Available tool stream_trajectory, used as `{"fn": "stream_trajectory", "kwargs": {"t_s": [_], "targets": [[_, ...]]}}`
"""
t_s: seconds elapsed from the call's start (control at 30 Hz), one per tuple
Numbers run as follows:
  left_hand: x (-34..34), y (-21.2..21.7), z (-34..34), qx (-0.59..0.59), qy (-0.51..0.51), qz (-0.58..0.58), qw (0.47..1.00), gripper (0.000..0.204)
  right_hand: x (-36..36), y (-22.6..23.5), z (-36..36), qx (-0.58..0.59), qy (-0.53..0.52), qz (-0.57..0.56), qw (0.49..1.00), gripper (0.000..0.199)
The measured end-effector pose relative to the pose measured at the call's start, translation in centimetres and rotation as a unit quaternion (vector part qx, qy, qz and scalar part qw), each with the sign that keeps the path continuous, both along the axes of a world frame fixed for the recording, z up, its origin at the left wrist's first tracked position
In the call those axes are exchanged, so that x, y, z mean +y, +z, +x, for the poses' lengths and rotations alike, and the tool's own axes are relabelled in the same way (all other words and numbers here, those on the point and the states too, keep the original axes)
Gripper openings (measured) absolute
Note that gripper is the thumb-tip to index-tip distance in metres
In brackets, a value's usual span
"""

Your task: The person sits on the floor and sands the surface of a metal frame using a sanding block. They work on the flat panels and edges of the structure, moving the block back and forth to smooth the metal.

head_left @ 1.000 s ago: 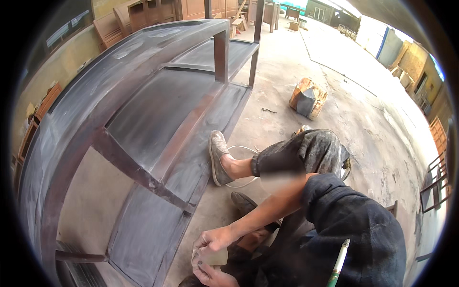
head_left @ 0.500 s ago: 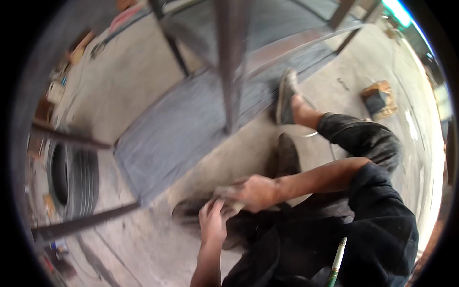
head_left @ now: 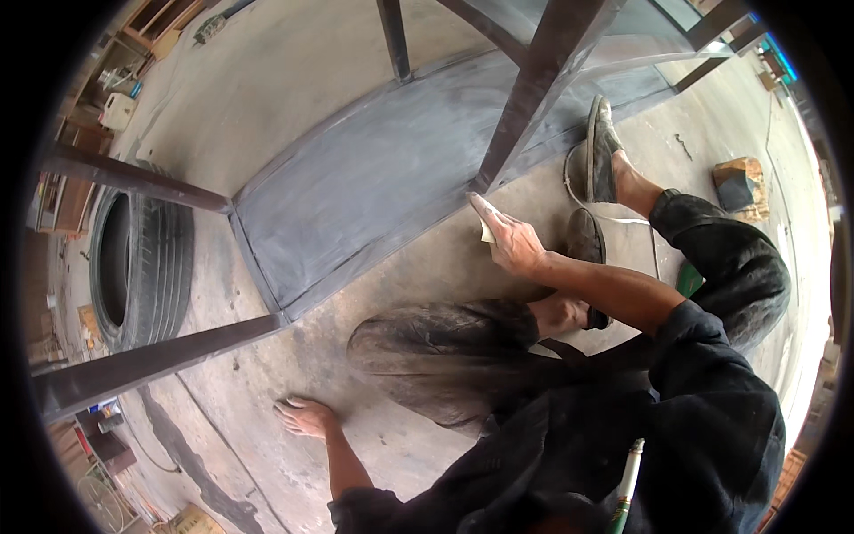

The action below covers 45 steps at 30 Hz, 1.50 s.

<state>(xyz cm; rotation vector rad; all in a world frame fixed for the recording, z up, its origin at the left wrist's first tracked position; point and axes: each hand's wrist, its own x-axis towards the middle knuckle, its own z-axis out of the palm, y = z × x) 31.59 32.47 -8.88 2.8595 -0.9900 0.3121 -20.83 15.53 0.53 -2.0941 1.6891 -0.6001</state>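
Observation:
My right hand (head_left: 516,245) reaches forward with its fingers pressed together over a folded, pale-backed piece of sandpaper (head_left: 487,234). Its fingertips meet the edge of a dusty grey panel (head_left: 356,187), right by the foot of a dark post (head_left: 543,84). This panel is the low, flat part of a dark frame standing on the floor. Off to the left, my left hand (head_left: 305,416) rests on the concrete with fingers spread and nothing in it. My bent knee lies between the two hands.
A tyre (head_left: 151,267) stands beyond the frame's left rails (head_left: 160,365). To the right are a wooden block with a dark face (head_left: 740,187) and a thin pale cable (head_left: 623,219) near my shoes. A cigarette (head_left: 629,476) juts in at the lower edge.
My hands, together over my knee before, have come apart. The left went down to the floor; the right moved forward to the panel's edge with the sandpaper. The view has shifted too.

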Motion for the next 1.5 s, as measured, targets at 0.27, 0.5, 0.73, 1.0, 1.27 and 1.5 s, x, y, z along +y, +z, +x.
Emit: {"fn": "stream_trajectory", "kwargs": {"t_s": [0.27, 0.5, 0.73, 1.0, 1.27, 1.5], "targets": [[-0.6, -0.8, 1.1, -0.036, -0.028, -0.017, 0.999, 0.053, -1.6, -1.7, 1.1, 0.03, -0.086, 0.046, 0.995, 0.082], [-0.3, -0.3, 1.7, -0.028, -0.033, -0.029, 0.999, 0.052, -1.4, -1.1, 1.4, 0.042, -0.087, 0.085, 0.992, 0.084], [-0.3, -0.7, 1.2, -0.035, -0.034, -0.029, 0.998, 0.053, -2.1, -0.5, 1.7, 0.031, -0.094, 0.103, 0.99, 0.083], [-0.4, -0.3, 1.0, -0.017, -0.02, -0.024, 0.999, 0.054, -2.3, -1.7, 0.8, 0.017, -0.075, 0.06, 0.995, 0.083], [-0.7, 0.2, 0.9, -0.004, -0.024, -0.024, 0.999, 0.054, -2.7, -1.5, 0.5, 0.024, -0.069, 0.063, 0.995, 0.083], [-0.2, -0.4, 1.3, -0.029, -0.026, -0.022, 0.999, 0.053, 0.6, -0.8, -0.1, 0.017, -0.016, 0.003, 1.0, 0.083]]}}
